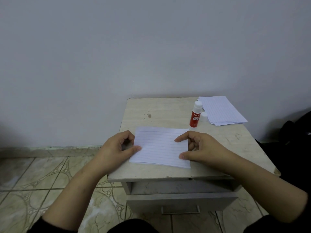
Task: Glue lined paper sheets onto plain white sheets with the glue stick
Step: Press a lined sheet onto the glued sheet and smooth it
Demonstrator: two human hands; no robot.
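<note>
Head view: a lined paper sheet (160,146) is being held flat near the front edge of a small worn bedside cabinet (161,111), with a thin white margin of another sheet showing along its near edge. The sheet is being pinned at its left edge by the left hand (117,145), whose thumb is lying on the paper while the other fingers are curled in beside the edge; whether those fingers are gripping the paper cannot be told. The right side of the sheet is being pressed by the right hand (200,148), its forefinger and thumb stretched out onto the paper and the remaining fingers bent loosely above it. Just behind the sheet, a red glue stick (195,116) is being left standing upright and uncapped, its white cap (204,116) resting just beside it. At the far right corner, a stack of lined sheets (221,110) is lying slightly fanned. A patterned tile floor (42,179) is being shown to the left, beneath a plain grey wall (134,47).
</note>
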